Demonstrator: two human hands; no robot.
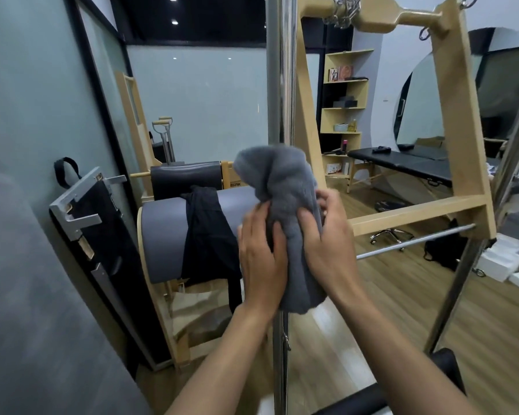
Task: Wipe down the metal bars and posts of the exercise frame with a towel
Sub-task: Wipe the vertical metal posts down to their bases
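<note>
A shiny vertical metal post point(279, 70) of the exercise frame runs top to bottom through the middle of the view. A grey towel point(285, 187) is bunched around it at mid height and hides that stretch of the post. My left hand point(259, 253) clasps the towel from the left side. My right hand point(324, 238) grips it from the right, thumb pressed into the cloth. A thin horizontal metal bar point(414, 241) extends rightward behind my right hand to a slanted metal post point(462, 283).
A wooden swing frame point(459, 121) with a chain hangs behind the post. A grey padded barrel point(168, 235) with a black cloth over it stands at the left. A black massage table point(402, 163), shelves and a glass wall lie further back.
</note>
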